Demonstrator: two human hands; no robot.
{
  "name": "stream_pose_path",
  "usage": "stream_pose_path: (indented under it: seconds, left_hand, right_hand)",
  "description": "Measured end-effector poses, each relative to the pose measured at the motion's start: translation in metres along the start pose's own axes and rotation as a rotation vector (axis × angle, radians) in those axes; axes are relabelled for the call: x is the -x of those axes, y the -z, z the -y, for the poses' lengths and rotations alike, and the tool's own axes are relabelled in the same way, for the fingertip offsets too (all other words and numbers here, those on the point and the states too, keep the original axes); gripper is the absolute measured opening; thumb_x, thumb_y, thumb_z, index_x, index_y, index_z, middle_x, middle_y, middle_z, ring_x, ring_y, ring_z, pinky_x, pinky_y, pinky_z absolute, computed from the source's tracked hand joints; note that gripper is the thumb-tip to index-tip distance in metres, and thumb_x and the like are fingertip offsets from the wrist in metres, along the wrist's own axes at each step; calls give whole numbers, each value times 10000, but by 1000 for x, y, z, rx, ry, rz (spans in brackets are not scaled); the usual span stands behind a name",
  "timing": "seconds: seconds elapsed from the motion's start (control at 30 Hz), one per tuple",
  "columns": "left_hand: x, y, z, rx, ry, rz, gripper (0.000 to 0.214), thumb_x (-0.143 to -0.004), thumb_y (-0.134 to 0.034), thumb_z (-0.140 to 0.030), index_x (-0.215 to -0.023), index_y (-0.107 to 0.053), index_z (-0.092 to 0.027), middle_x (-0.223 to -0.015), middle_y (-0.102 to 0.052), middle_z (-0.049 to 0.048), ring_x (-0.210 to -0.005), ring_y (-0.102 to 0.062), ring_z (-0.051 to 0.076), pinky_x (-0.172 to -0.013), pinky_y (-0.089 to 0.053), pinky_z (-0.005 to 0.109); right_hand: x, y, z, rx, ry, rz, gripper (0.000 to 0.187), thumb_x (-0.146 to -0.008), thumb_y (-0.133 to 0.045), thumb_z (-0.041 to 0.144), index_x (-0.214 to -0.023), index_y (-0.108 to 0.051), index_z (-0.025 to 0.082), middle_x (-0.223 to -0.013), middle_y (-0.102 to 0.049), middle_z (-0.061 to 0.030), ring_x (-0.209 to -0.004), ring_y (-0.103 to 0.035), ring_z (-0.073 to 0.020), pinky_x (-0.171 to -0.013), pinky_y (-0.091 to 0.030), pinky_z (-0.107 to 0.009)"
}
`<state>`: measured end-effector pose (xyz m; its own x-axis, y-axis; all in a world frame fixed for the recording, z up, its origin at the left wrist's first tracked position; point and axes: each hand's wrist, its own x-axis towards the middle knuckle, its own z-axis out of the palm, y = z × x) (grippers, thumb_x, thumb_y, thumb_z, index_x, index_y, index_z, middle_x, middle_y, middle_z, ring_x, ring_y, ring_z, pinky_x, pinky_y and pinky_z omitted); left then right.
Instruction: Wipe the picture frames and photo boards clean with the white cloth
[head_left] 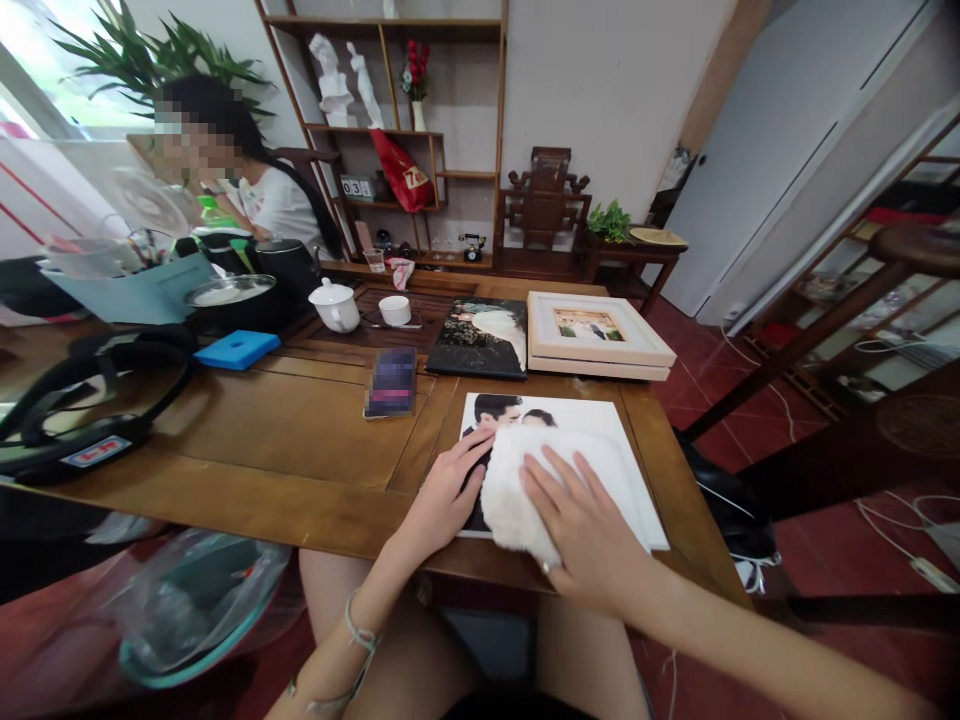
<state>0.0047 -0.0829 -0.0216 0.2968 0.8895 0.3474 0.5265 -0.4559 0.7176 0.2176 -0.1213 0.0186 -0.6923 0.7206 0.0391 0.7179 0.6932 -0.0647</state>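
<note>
Leaning over the near edge of the table (300, 430), the seated person had both forearms stretched forward and both palms turned down. The left hand (446, 495) lay flat on the left edge of a photo (600, 420), wrist straight, a cord bracelet on it, fingers extended and close together. It pressed down and clasped nothing. The right hand (581, 535) came in from the right at a slant, fingers spread wide and flat on top of a cloth (517, 490), a ring on one finger. It was not closed round the cloth, only resting on it with an open palm. The cloth, white and fluffy, sat on the lower middle of the photo, between the two hands and touching both. The photo lay flat at the near right corner of the table, its lower edge almost flush with the table's near edge.

By my count: two hands, one cloth, one photo under them. Further back towards the far right corner lay one dark album (480, 338) and, just beside it, two frames (596, 335) stacked one on the other. One phone (391, 381) lay near the middle of the table. Beyond it stood one teapot (335, 305) and one cup (394, 310). Another person (262, 200) sat at the far left corner.
</note>
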Motion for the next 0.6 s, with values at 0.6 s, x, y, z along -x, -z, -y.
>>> stream_pose_path:
  seconds: [0.6]
  left_hand:
    - [11, 2, -10, 6, -71, -47, 334, -902, -499, -163, -1221, -579, -222, -1349, -555, 119, -1313, -476, 261, -1107, -392, 497]
  right_hand:
    - [-57, 14, -54, -106, -210, -190, 336, -857, -479, 262, -1110, -638, 106, -1143, -642, -173, -1112, -538, -315, -955, -435, -459]
